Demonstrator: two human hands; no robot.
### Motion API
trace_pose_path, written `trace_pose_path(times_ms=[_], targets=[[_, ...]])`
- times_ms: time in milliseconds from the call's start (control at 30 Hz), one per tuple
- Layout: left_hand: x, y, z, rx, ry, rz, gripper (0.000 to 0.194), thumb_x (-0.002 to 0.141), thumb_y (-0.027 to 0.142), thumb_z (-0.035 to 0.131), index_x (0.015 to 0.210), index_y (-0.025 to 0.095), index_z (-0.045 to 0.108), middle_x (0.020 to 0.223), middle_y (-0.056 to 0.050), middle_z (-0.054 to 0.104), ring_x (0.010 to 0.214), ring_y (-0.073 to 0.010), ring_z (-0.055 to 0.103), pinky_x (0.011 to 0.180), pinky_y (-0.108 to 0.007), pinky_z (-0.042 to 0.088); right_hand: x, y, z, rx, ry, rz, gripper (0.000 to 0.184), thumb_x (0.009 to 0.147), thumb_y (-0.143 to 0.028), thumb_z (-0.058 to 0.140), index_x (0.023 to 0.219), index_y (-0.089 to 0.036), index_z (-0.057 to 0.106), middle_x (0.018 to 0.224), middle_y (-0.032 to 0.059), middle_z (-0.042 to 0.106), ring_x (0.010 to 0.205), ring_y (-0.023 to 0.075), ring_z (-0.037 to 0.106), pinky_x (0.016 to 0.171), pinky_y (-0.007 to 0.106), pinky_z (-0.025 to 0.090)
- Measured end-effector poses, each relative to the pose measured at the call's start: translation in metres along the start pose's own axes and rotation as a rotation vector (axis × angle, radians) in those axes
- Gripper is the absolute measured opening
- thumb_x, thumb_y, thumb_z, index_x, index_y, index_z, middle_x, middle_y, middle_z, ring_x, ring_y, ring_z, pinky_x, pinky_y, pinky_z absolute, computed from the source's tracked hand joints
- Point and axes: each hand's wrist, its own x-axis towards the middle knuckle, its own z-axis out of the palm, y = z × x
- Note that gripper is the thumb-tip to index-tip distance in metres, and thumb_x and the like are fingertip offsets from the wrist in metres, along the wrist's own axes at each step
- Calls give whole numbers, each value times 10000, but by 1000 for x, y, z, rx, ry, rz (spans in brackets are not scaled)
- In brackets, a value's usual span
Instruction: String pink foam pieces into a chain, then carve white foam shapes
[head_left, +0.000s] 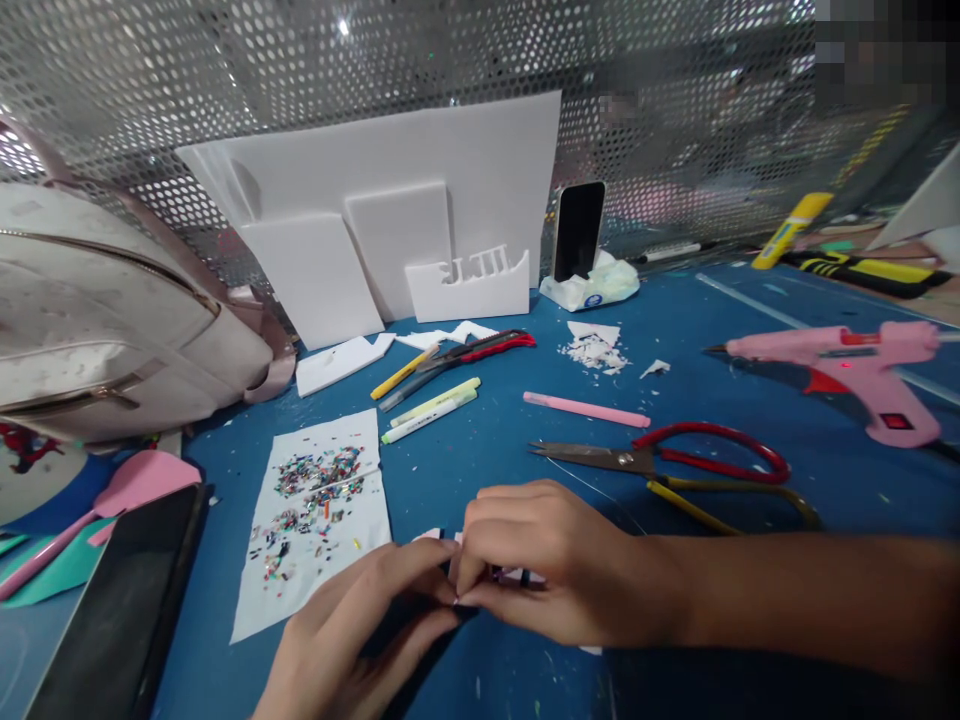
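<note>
Blue tabletop point(480, 470) is filling the lower middle of the head view, with a perforated metal panel point(315, 60) bounding its back. Near the front, the left hand point(349, 610) and right hand point(551, 550) are meeting at a small pale piece point(525, 577), mostly hidden under the fingers. The right hand is pinching it between thumb and forefinger; the left is curving half closed, its fingertips crowding in, though I cannot tell whether they are gripping.

Bare blue is showing between the hands and the pens beyond, giving them room forward. On the left, the left hand is overlapping the edge of a white sheet point(300, 550) carrying loose coloured bits point(322, 475). On the right, scissors point(622, 458) are lying just beyond the right forearm, tips pointing left.

Farther out, 1 pink pen point(585, 408), 2 pale green-and-white pens point(431, 408) and a red-and-black cutter point(487, 347) are lying across the middle. A pink glue gun point(847, 365) is occupying the right side; a dark phone point(120, 610) and a pale backpack point(112, 310) are blocking the left. White boards point(300, 275) are standing at the back.
</note>
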Motion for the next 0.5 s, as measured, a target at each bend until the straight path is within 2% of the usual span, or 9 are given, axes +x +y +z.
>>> trace_pose_path(times_ms=[500], targets=[[0,6,-1,22,37,-23,308,937,121,592,1213,253,561,981,-19,759,825,-137,747,766,-205,620,1,2,-1,7,-16,16,58,908,-127,648,867,-165,634,772,-4,644,730,114,573,686,220,430]])
